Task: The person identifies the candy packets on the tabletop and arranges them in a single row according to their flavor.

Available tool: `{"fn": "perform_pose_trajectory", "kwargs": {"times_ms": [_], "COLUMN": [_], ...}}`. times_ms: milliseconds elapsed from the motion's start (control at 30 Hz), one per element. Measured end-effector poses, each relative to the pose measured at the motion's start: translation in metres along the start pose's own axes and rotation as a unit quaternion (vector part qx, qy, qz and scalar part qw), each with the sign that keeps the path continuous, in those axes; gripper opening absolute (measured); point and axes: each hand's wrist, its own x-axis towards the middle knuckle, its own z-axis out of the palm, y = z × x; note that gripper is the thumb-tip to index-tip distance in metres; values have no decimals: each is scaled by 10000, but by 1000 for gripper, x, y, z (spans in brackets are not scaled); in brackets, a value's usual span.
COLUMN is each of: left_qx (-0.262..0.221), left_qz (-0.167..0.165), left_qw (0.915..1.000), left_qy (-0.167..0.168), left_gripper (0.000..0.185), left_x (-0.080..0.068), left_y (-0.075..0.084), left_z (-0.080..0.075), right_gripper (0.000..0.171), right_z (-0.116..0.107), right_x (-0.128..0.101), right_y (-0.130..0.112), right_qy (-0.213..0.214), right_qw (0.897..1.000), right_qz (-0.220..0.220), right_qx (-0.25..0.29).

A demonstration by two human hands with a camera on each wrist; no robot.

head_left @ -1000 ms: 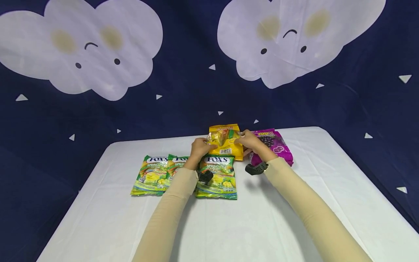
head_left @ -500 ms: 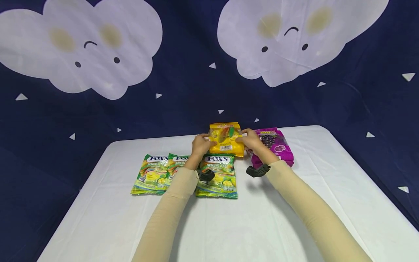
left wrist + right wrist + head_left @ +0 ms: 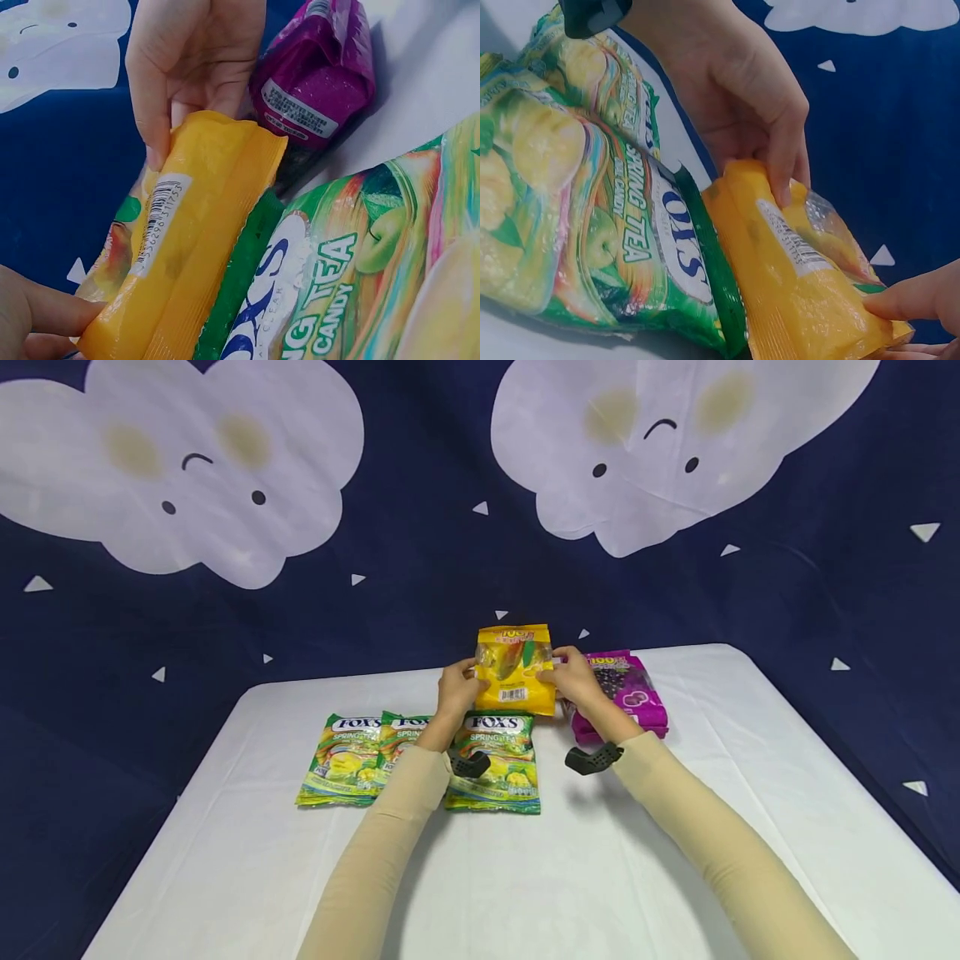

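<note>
Between both hands a yellow candy bag (image 3: 514,672) with a mango picture and a barcode stands upright, just behind the nearest green bag. My left hand (image 3: 457,692) pinches its left side, thumb on the front. On the other side my right hand (image 3: 573,680) grips the edge the same way. The yellow bag's bottom meets the top edge of a green Fox's Spring Tea candy bag (image 3: 495,772), as the left wrist view also shows. Close to the right hand lies a purple candy bag (image 3: 633,693) with dark berries on it, partly covered by that hand.
Two more green Fox's candy bags, one at the left (image 3: 345,764) and one in the middle (image 3: 397,743), lie overlapping on the white table (image 3: 562,877). A dark blue cloth (image 3: 420,618) with clouds hangs behind the table's back edge.
Both hands have raised the yellow candy bag slightly and tipped it more upright, so its front faces me more. The green and purple bags stay where they were.
</note>
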Motion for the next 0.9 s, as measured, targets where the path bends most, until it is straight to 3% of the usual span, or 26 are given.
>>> {"fn": "perform_pose_trajectory", "kwargs": {"times_ms": [500, 900], "left_qx": [-581, -636], "left_qz": [380, 512], "left_qw": [9975, 9960], "left_qy": [-127, -354], "left_gripper": [50, 48], "left_x": [-3, -38], "left_y": [10, 11], "left_z": [0, -9], "right_gripper": [60, 58], "right_z": [-5, -15], "right_x": [-20, -44], "right_y": [-16, -14], "right_qy": [345, -27], "right_qw": [9974, 9986], "right_qz": [-556, -529], "right_qx": [307, 67]}}
